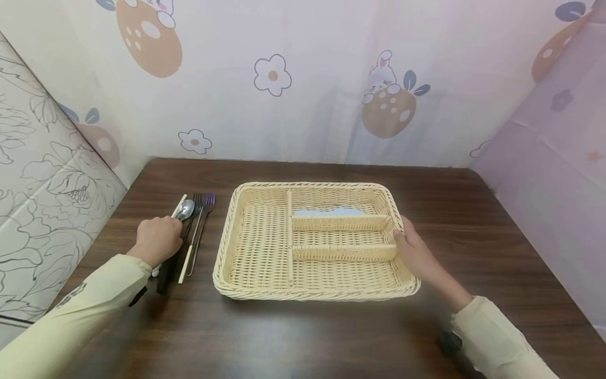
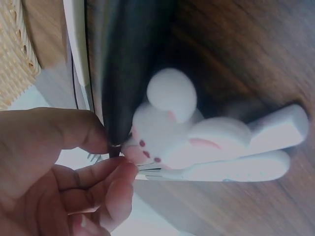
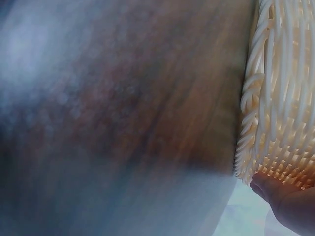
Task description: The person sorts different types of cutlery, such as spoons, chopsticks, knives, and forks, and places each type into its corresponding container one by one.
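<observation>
- Cutlery bundle (image 1: 189,231) lies on the wooden table (image 1: 303,337), left of centre in the head view, just left of the wicker tray (image 1: 227,252): a spoon (image 1: 185,209), a dark fork (image 1: 197,199), a purple fork (image 1: 209,199) and pale chopsticks (image 1: 185,263), side by side, heads toward the top of the frame.
- Left hand (image 1: 157,239) sits over the handle ends. In the left wrist view its fingers (image 2: 106,172) and thumb pinch narrowly about a dark handle (image 2: 123,73) near its end; next to it lies a white bunny-shaped piece (image 2: 197,142); what it belongs to I cannot tell.
- Right hand (image 1: 414,252) rests against the tray's right rim, fingers fairly straight, thumb tip (image 3: 268,189) touching the weave; nothing clasped.
- Handling, by judgement: the cutlery looks stiff, thin and light; smooth handles likely slick, and they lie packed close, so neighbours may lift or roll along. Best hold seems mid-handle, pinched from both sides, one piece at a time.
- Tray looks light, springy and grippy, and could slide on the table; a hand steadying the rim suits. Dividers form one long and three short compartments; something pale blue (image 1: 326,212) lies in the uppermost short one.
</observation>
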`<state>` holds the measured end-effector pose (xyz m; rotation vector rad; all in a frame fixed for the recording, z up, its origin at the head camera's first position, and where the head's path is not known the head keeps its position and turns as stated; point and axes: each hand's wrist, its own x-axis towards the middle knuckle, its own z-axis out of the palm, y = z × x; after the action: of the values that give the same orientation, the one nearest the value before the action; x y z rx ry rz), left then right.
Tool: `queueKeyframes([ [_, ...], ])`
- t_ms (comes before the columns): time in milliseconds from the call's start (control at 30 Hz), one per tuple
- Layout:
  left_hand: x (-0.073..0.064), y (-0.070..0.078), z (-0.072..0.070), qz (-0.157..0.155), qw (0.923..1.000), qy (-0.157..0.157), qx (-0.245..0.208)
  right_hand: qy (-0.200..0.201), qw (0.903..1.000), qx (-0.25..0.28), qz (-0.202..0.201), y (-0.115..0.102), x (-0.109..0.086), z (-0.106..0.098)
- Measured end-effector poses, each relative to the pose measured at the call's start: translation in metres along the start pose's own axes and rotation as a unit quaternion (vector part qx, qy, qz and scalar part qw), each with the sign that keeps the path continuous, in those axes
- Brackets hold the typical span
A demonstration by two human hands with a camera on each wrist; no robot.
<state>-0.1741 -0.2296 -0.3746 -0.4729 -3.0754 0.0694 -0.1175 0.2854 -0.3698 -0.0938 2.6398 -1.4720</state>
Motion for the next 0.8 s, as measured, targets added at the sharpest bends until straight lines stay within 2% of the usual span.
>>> queueKeyframes([
  [100,0.000,-0.001,-0.001,-0.007,0.9999,-0.010,-0.009,-0.001,1.0000,0.004,-0.001,-0.001,0.000,0.000],
  [200,-0.001,-0.001,-0.006,-0.021,0.9987,-0.026,-0.039,-0.003,1.0000,0.008,-0.005,-0.001,0.000,0.000],
  [400,-0.002,0.000,-0.021,-0.020,0.9952,-0.034,-0.089,-0.004,0.9999,0.012,-0.003,-0.002,-0.001,-0.001],
  [633,0.000,0.008,-0.053,-0.010,0.9957,-0.009,-0.092,-0.002,1.0000,0.005,0.005,-0.001,-0.001,-0.003],
  [800,0.006,0.025,-0.080,0.010,0.9971,-0.002,-0.075,-0.001,1.0000,0.002,0.006,0.000,0.000,-0.002],
])
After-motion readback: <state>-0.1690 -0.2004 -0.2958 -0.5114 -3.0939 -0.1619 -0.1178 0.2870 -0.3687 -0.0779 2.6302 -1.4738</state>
